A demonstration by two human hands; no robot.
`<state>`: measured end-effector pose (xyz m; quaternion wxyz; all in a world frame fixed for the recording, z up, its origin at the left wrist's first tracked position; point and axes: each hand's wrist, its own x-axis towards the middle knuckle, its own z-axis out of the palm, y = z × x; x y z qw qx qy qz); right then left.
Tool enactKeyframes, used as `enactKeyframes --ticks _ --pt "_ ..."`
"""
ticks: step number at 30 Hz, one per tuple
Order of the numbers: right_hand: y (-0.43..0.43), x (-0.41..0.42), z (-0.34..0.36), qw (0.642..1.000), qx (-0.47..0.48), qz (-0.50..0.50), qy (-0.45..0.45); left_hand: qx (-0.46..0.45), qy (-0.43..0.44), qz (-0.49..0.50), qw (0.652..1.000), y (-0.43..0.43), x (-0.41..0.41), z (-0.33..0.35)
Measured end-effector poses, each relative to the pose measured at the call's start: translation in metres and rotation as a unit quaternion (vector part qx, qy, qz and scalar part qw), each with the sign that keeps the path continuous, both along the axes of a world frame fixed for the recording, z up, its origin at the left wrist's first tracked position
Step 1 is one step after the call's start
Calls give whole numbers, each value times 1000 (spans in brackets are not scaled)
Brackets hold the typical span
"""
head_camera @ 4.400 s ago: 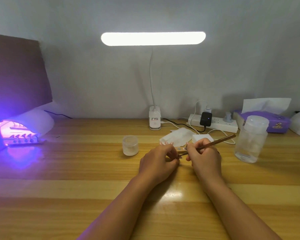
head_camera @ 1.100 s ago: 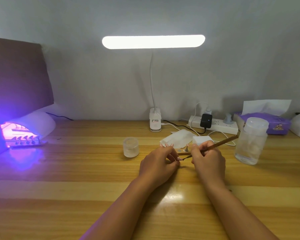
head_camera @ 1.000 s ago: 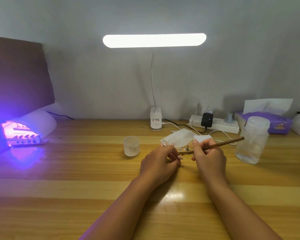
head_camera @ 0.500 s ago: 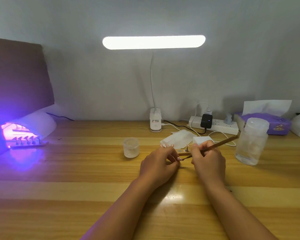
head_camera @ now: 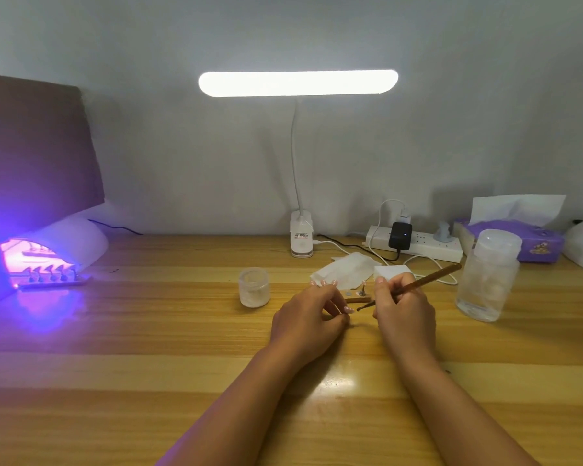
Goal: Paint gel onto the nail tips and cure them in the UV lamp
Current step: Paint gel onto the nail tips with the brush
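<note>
Near the middle of the wooden table [head_camera: 132,381], the left hand [head_camera: 312,314] curls its fingers round the end of one short brown holder bar [head_camera: 359,300]. The right hand [head_camera: 403,307] pinches one brush [head_camera: 428,280], tip just beside the left fingers. Farther off stand one small jar [head_camera: 254,287] and one clear bottle [head_camera: 488,277]. Far left, one UV lamp [head_camera: 68,242] glows violet, a rack of five nail tips [head_camera: 53,275] in its mouth. One desk lamp [head_camera: 298,83] shines at the far wall beside one power strip [head_camera: 424,247].

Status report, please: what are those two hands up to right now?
Right hand grips brush, bristles at left hand, which pinches a small thing, unclear what. Rack of tips in lit UV lamp. Jar stands apart.
</note>
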<state>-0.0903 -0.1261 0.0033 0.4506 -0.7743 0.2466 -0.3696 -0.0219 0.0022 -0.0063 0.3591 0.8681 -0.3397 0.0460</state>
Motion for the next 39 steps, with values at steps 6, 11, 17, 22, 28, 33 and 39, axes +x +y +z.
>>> enactKeyframes --ticks 6,11,17,22,28,33,39 --pt "2 -6 9 990 119 37 -71 -4 -4 -4 1000 0 0 0" --pt "1 -8 11 982 158 79 -73 -14 -4 -3 1000 1 0 0" --pt "0 -7 7 986 135 88 -32 -13 -4 -1 1000 0 0 0" --pt "1 -6 6 989 111 92 -20 -8 -7 2 1000 0 0 0" --pt "4 -7 6 991 81 105 -13 -7 -12 -1 1000 0 0 0" --pt "4 -7 6 996 48 69 3 -1 -18 -2 1000 -1 1 0" --pt "3 -9 7 999 41 33 7 -8 -16 -3 1000 0 1 0"
